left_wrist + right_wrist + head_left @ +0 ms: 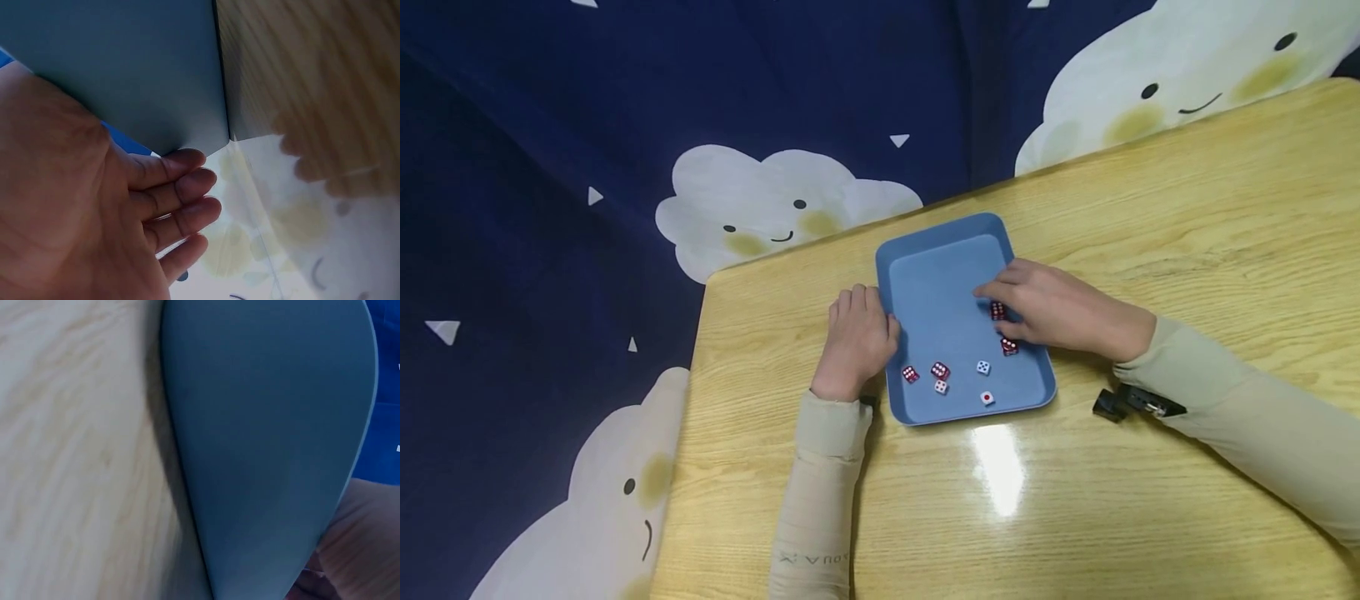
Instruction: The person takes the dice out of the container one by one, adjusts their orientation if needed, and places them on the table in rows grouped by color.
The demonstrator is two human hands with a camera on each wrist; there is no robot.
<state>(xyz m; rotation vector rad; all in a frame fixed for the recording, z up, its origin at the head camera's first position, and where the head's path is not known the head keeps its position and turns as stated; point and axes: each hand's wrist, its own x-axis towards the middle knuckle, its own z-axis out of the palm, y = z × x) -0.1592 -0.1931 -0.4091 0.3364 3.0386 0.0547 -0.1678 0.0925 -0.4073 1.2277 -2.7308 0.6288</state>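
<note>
A blue rectangular tray [936, 275] lies on the table with dice in it. My left hand [856, 342] holds its left side, thumb over the rim. In the left wrist view the fingers [181, 187] lie along the outside wall. Over the right rim reaches my right hand [1048, 308], with thumb and forefinger apart on either side of a red die [997, 311]. Another red die [1009, 346] sits just below the thumb. Towards the near end are a small red die [910, 374], a larger red die [940, 371] and white dice [982, 367].
The tray stands on a light wooden table [1150, 517]. A dark blue cloth [820, 75] with white clouds hangs along the far and left edges. The right wrist view mostly shows the tray's outer wall [269, 437]. A black device [1138, 402] is strapped at the right wrist.
</note>
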